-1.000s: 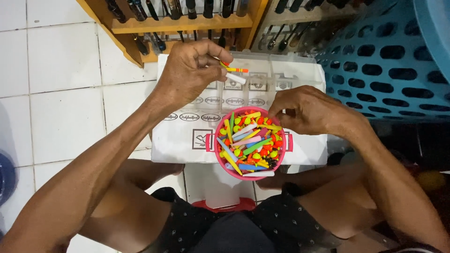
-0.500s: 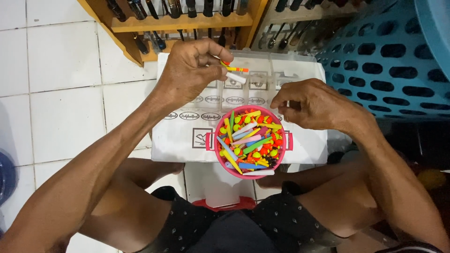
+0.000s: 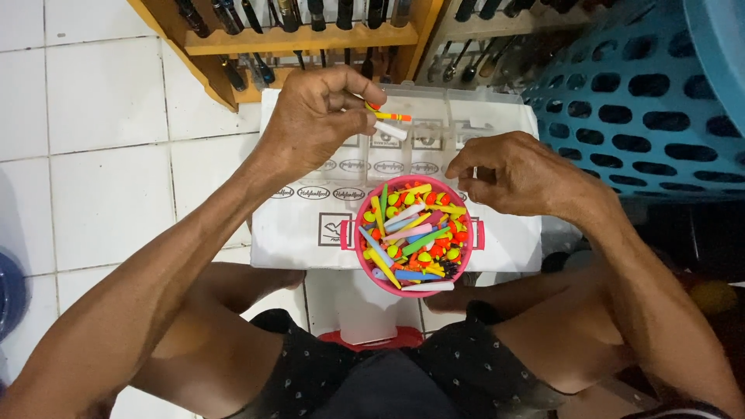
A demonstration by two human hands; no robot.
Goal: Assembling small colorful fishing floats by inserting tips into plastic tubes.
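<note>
My left hand (image 3: 314, 116) is raised over a clear plastic compartment box (image 3: 434, 132) and pinches a thin yellow-and-orange fishing float (image 3: 386, 115) with a white stick just below it. My right hand (image 3: 516, 172) hovers at the upper right rim of a pink bowl (image 3: 365, 260), fingers curled together; whether it holds a small piece I cannot tell. The bowl is heaped with several coloured floats and sticks (image 3: 411, 233) in yellow, green, orange, pink and blue. It rests on a white printed carton (image 3: 303, 225) in front of my knees.
A wooden rack (image 3: 310, 39) with several dark-handled tools stands at the back. A blue perforated plastic basket (image 3: 644, 101) fills the upper right. White floor tiles (image 3: 93, 155) lie to the left, a blue object (image 3: 9, 287) at the left edge, a red lid (image 3: 372, 339) under the carton.
My right hand has drifted slightly left and down toward the bowl's rim. My left hand holds the float in about the same place.
</note>
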